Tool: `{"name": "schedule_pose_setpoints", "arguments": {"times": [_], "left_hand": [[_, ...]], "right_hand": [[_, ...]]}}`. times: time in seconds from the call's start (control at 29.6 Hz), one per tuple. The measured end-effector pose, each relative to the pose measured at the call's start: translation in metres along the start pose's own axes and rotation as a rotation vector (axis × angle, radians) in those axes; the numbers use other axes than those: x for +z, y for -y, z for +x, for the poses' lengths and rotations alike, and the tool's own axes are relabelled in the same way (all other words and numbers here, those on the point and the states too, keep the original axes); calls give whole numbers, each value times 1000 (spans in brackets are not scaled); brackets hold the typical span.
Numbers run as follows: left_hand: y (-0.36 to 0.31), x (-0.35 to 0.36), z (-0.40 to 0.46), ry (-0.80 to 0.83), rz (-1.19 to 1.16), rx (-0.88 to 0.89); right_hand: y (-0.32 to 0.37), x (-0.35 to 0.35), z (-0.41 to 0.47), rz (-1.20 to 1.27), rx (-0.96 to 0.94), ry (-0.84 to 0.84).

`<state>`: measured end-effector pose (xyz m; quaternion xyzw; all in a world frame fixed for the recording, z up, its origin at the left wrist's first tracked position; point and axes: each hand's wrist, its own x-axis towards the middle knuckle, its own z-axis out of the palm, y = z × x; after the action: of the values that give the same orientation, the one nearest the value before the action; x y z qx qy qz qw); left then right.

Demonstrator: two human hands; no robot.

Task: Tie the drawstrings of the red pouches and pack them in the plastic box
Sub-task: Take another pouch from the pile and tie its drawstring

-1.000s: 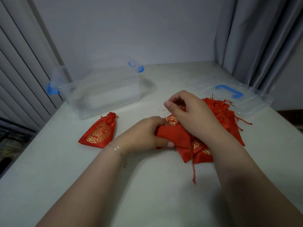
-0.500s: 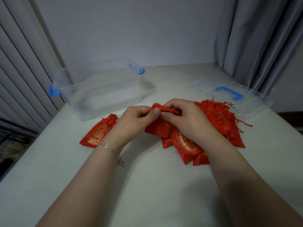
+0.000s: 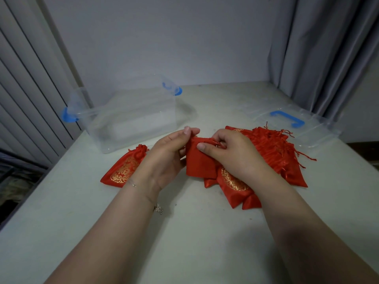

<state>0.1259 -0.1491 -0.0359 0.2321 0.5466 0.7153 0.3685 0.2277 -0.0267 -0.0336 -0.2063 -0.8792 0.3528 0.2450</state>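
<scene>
A plain red pouch [image 3: 200,162] hangs just above the table between both hands. My left hand [image 3: 170,156] pinches its top left edge between thumb and fingers. My right hand [image 3: 231,154] pinches the top right edge and the red drawstring there. Behind my right hand lies a pile of several red pouches [image 3: 272,152] with gold print and loose strings. One tied red pouch [image 3: 125,169] lies alone on the table to the left. The clear plastic box [image 3: 131,119] with blue clips stands open at the back left, with no pouch inside.
The box's clear lid [image 3: 295,126] with a blue handle lies flat at the back right. Grey curtain [image 3: 328,54] hangs at the right, vertical blinds at the left. The table's left edge [image 3: 41,181] drops off beside the tied pouch.
Both hands have lifted one pouch off the pile, turned it upright and moved their grip to its top edge. The camera has tilted slightly.
</scene>
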Motion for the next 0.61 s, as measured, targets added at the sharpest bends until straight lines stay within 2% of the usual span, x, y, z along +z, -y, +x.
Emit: {"name": "schedule_pose_setpoints", "arguments": {"times": [0.07,0.14,0.27,0.34,0.41,0.51,0.61], "left_hand": [[-2,-4,2,-58,-48,32],[-3,-10,4,-135,25,127],[-5,-21,6,-426,668,429],[-5,-21,5,-469,764,484],[-7,-20,5,-402,596,482],[-14,-16,0,-190,316,440],[-15,-13,-5,3,157,412]], "right_hand": [[0,0,0,38,10,9],[0,-2,0,95,41,21],[-2,-6,2,165,73,52],[-1,-8,2,153,62,49],[0,-10,2,198,73,40],[3,-11,2,276,101,24],[6,-11,1,338,118,64]]}}
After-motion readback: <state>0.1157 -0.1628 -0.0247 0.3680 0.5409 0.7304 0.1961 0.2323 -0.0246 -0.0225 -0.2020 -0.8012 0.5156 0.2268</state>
